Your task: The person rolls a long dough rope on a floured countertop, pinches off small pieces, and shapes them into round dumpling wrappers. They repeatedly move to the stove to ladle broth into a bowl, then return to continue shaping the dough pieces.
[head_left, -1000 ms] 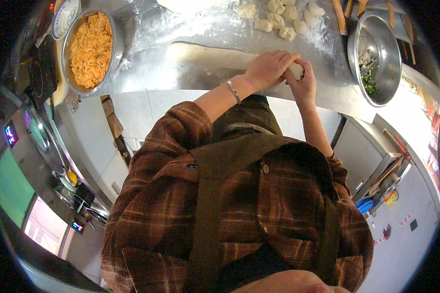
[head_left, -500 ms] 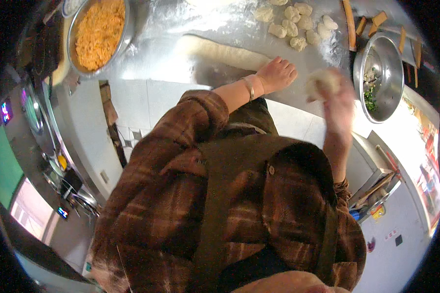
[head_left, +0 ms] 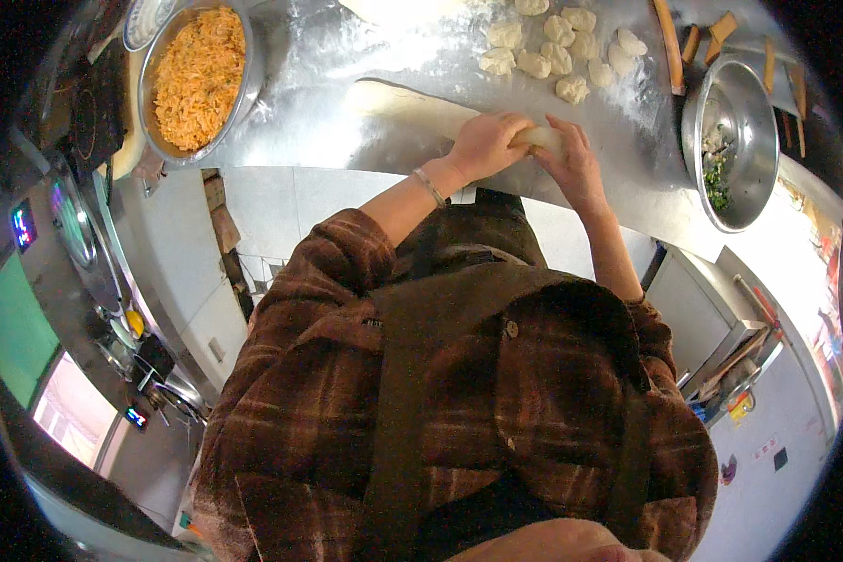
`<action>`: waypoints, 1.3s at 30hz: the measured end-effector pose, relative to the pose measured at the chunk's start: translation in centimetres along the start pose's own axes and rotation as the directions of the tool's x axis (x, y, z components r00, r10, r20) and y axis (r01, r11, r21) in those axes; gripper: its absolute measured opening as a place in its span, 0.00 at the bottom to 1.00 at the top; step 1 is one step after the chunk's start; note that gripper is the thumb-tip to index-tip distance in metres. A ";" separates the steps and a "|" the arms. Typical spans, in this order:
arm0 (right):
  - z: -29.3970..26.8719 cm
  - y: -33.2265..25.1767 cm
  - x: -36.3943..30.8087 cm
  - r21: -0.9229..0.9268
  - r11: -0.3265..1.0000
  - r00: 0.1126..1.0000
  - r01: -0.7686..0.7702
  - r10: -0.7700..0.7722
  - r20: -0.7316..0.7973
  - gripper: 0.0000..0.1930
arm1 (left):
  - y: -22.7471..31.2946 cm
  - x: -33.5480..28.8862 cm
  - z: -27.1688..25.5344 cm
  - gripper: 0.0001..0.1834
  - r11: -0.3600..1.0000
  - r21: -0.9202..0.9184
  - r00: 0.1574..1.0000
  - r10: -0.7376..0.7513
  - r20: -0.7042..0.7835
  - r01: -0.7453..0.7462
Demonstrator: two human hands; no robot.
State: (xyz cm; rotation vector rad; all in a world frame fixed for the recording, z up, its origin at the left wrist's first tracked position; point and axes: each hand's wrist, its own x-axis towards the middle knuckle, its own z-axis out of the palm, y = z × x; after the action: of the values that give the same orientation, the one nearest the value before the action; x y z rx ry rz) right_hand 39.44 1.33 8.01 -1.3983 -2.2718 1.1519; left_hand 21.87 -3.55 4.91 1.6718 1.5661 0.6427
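Observation:
A long pale dough roll (head_left: 407,105) lies on the floured metal worktop in front of me. My left hand (head_left: 485,148) is wrapped over its right part, fingers curled down around it. At the roll's right end, my right hand (head_left: 573,167) grips the pale tip between thumb and fingers, close beside the left. Beyond my hands sits a loose group of small torn dough pieces (head_left: 558,60), several of them, uneven in shape. Part of the roll is hidden under my left hand.
A metal bowl of shredded orange filling (head_left: 197,80) stands at the far left, beside a dish (head_left: 146,21). On the right, a large steel bowl (head_left: 763,140) holds chopped greens and something pale. Wooden handles (head_left: 667,45) lie behind it. White flour (head_left: 384,42) dusts the worktop.
My right hand has moved left to the roll's end and no longer holds the separate dough lump. One more piece lies at the group's left edge. My left hand has shifted slightly left.

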 end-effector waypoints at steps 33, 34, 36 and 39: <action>-14.6 -7.3 -3.8 0.456 0.886 0.855 0.081 0.173 -0.489 0.16 | 1.5 2.4 5.6 0.23 0.738 0.516 0.886 0.452 0.100 -0.434; -14.4 -6.3 -2.8 0.331 0.936 0.827 0.121 0.089 -0.554 0.14 | 1.2 2.0 5.4 0.24 0.761 0.487 0.896 0.428 0.118 -0.428; -11.9 -3.1 -1.2 0.079 0.997 0.796 -0.022 0.066 -0.602 0.19 | 0.5 1.2 4.4 0.26 0.787 0.468 0.899 0.436 0.036 -0.401; -6.5 1.7 0.2 -0.223 0.975 0.910 -0.011 -0.082 -0.406 0.25 | -0.7 0.2 1.6 0.25 0.830 0.451 0.931 0.364 0.012 -0.330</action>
State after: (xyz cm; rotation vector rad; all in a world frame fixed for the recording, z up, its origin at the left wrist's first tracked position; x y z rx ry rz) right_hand 44.06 5.18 11.06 -1.5004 -2.1465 0.5307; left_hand 22.73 -3.67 3.39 2.3424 1.5524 0.5537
